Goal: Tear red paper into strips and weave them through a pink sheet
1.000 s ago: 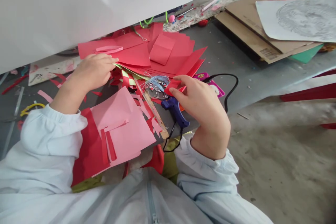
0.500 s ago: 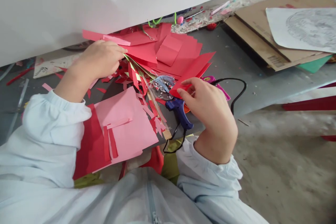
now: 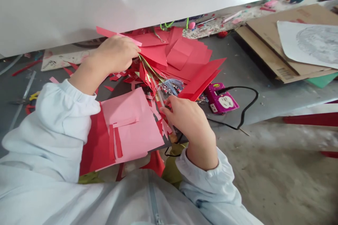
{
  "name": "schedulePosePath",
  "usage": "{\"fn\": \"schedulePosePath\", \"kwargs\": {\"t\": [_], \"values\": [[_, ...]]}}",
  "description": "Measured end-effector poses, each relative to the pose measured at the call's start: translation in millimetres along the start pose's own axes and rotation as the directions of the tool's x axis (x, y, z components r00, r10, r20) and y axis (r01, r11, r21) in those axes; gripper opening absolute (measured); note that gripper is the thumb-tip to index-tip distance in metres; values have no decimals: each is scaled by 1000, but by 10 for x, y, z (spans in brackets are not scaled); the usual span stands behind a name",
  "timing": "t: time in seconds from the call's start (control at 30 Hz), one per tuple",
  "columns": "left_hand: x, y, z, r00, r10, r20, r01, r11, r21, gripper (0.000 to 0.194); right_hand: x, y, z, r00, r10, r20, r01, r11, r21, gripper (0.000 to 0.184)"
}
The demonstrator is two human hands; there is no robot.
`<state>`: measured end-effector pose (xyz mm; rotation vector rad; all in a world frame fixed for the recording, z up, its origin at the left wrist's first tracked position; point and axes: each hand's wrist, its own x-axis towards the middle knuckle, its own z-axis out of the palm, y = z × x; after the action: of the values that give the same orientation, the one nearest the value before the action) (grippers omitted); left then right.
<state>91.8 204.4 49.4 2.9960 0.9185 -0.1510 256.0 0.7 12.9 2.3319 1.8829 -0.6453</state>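
Note:
My left hand (image 3: 116, 54) is closed around the far end of a woven paper piece of red and green strips (image 3: 144, 72), lifted above the grey table (image 3: 237, 70). A pink strip (image 3: 116, 34) sticks out above its fingers. My right hand (image 3: 185, 116) is closed in a pinch at the near end of a thin stick (image 3: 160, 95) beside a blue tassel (image 3: 170, 85). A stack of red paper sheets (image 3: 182, 58) lies just beyond both hands. Pink sheets (image 3: 132, 126) with cut strips rest at the table's near edge.
A purple socket block (image 3: 221, 100) with a black cable (image 3: 245, 107) lies right of my right hand. Cardboard (image 3: 266, 42) with a drawing sheet (image 3: 308, 42) sits at the far right. A white board (image 3: 105, 0) overhangs the back. Scissors (image 3: 25, 98) lie at far left.
My right hand let go of the red sheet and moved left and nearer, pinching at the stick and covering the blue glue gun. My left hand lifted the woven piece higher.

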Motion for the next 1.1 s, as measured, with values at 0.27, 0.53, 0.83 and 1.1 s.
{"fn": "schedulePosePath", "kwargs": {"t": [0.27, 0.53, 0.83, 1.1], "values": [[-89, -155, 165, 997, 79, 17, -77, 994, -75, 52, 31, -26, 30, 999, -16, 44, 20, 997, -77, 26], [-186, -240, 342, 997, 75, -36, -80, 986, -150, 48, 77, -43, 51, 997, -33, 75, 39, 996, -80, 25], [-174, -147, 456, 998, -59, -6, 58, 991, -123, 46, 84, -43, 52, 992, -57, 117, 68, 993, -97, 24], [-27, -92, 523, 997, -18, -75, 5, 987, -160, 50, 85, -20, 51, 991, -55, 118, 64, 995, -73, 24]]}}
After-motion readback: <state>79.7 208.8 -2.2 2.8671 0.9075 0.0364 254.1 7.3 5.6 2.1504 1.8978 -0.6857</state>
